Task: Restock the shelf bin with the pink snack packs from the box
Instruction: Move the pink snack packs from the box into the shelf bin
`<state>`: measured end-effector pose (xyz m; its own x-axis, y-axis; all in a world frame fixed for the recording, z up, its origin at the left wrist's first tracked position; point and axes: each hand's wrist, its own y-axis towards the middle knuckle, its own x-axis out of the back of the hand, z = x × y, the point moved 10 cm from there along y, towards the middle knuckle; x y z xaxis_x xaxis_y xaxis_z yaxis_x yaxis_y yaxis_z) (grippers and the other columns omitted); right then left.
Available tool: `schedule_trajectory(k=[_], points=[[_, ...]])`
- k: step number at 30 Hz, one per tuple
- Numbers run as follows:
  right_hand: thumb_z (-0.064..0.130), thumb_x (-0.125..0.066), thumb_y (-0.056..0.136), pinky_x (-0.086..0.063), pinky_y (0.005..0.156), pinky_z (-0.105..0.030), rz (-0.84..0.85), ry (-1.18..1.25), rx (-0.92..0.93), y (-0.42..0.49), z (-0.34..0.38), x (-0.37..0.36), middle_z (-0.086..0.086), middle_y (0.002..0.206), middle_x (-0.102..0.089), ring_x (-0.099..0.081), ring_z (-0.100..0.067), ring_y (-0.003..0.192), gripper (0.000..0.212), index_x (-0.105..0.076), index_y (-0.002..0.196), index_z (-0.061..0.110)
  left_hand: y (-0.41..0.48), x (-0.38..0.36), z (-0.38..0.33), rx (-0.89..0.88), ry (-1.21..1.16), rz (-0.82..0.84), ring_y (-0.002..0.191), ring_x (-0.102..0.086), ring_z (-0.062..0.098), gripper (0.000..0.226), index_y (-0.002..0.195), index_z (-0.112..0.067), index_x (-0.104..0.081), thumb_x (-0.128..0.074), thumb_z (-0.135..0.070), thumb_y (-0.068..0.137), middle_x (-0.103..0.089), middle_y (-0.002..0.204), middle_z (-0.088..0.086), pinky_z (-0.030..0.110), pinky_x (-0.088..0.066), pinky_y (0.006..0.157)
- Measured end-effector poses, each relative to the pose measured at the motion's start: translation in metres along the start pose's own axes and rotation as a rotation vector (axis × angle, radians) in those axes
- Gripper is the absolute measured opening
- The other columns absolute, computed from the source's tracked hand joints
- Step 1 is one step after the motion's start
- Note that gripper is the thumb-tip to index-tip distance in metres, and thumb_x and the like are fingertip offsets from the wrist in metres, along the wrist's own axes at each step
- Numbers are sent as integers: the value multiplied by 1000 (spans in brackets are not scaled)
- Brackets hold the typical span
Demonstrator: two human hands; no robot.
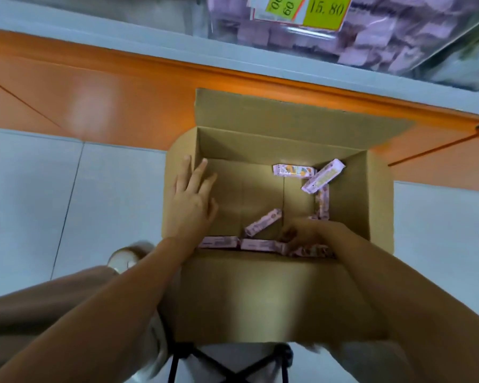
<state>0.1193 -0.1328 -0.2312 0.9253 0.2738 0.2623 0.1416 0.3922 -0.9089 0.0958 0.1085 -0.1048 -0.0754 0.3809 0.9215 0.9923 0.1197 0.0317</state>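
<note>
Far left: grey floor (25, 203), orange base band (94, 106) along the shelf foot, and a light shoe (125, 258) beside a beige trouser leg (53, 294). Left hand (190, 203) lies over the left wall of the cardboard box (260, 294), fingers straight and spread, tips just inside the rim, gripping nothing. The box is open, flaps out, mostly bare bottom. The pink snack packs (219, 241) left inside are loose. Two lie flat along the near wall, and one is tilted (263, 225) just past them near the middle. One lies along the far wall (293, 170), another leans in the far right corner (322, 176), and another runs along the right side (323, 203). Right hand (302, 237) is down at the near wall, right of centre, fingers bent onto more packs there. It's blurred, so I can't tell if it actually has one pinched. A black crossed frame (233, 363) shows below the box's near side. Up top right is the clear shelf bin (385, 42), holding a heap of the same pink packs, with yellow-green price tags (327, 9) on its front, one reading 15.80.
</note>
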Motion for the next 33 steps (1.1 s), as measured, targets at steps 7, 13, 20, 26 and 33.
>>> schedule_trajectory(k=[7, 13, 20, 26, 33], points=[[27, -79, 77, -45, 77, -26, -94, 19, -14, -7, -4, 6, 4, 99, -58, -55, -13, 92, 39, -65, 110, 12, -3, 3, -1, 1, 94, -9, 145, -19, 38, 43, 126, -8, -60, -60, -16, 83, -39, 151, 13, 54, -32, 107], [17, -78, 78, -48, 82, -23, -367, 268, 80, -29, 1, 34, -3, 98, -64, -60, -17, 93, 33, -64, 105, 6, 0, 7, -8, -30, 171, -37, 141, -25, 45, 34, 108, -3, -66, -62, -11, 75, -44, 144, 23, 58, -24, 113], [-2, -67, 85, -46, 67, -6, -630, 870, 259, -65, 34, 91, -1, 97, -68, -63, 12, 77, 23, -62, 106, 3, 7, -53, -69, 30, -382, 438, 123, -48, 30, 55, 135, -15, -50, -47, -41, 86, -59, 127, 11, 38, -39, 102], [12, -66, 89, -47, 70, -20, -616, 1001, 343, -71, 49, 102, 11, 87, -73, -63, 0, 80, 21, -66, 110, 13, 7, -71, -62, 378, -1037, 421, 91, -59, 14, 26, 100, -16, -55, -70, -3, 84, -65, 103, 6, 11, -47, 74], [12, -64, 90, -49, 83, -34, -768, 1159, 326, -80, 25, 107, -14, 102, -66, -54, -20, 93, 26, -66, 116, 9, 2, -68, -57, 499, -1193, 473, 77, -62, 13, 17, 105, -12, -63, -63, -4, 90, -67, 91, 5, 25, -54, 67]])
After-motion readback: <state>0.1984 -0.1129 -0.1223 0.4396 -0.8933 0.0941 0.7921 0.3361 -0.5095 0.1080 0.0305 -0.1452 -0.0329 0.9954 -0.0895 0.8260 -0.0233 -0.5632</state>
